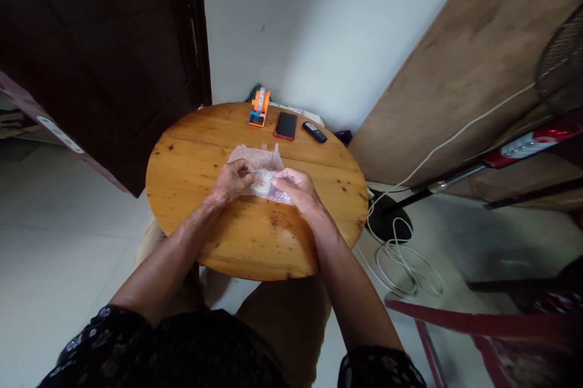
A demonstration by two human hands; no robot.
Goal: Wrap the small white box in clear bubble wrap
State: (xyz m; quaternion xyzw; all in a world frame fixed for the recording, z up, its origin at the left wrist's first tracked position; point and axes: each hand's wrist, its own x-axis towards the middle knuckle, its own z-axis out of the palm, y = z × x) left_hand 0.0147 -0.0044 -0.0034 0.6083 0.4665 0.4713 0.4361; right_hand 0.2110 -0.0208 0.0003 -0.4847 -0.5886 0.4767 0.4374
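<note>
Head view: bubble wrap [257, 160] gripped over the surface [191, 194]

The sheet is held at the middle of the round wooden top. The grip of the left hand [234, 180] is clenched on its left part, that of the right hand [294, 186] on its folded right part. What is wrapped inside cannot be told. Along the far edge an orange tape dispenser [259, 108], a red phone [285, 125] and a dark handset [314, 132] are laid side by side, apart.

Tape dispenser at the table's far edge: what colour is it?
The tape dispenser is orange with a blue patch low down; head view.
</note>
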